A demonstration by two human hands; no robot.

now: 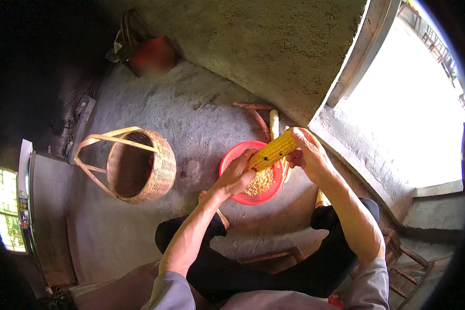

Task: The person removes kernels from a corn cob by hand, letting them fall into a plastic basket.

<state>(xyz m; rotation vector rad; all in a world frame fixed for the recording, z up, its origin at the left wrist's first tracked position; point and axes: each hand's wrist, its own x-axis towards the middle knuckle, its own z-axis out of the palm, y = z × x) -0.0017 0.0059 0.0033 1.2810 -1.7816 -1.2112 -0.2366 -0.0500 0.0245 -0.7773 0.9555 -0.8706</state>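
Observation:
A yellow corn cob (pixel 272 152) with a few dark spots is held between both hands, slanting up to the right. My left hand (pixel 237 174) has its fingers wrapped round the lower left end. At the upper right end, my right hand (pixel 312 154) grips the cob, its thumb along the top. Beneath them a red plastic basket (pixel 233 153) stands on the floor, holding loose corn kernels (pixel 260 183). The hands and cob hide part of the basket.
Bare cobs (pixel 259 120) lie by the wall behind the basket. A woven handled basket (pixel 163 168) stands at the left on the concrete floor (pixel 191 113). A bag (pixel 134 44) is at the back. A wooden chair (pixel 405 263) is at the lower right, near the doorway.

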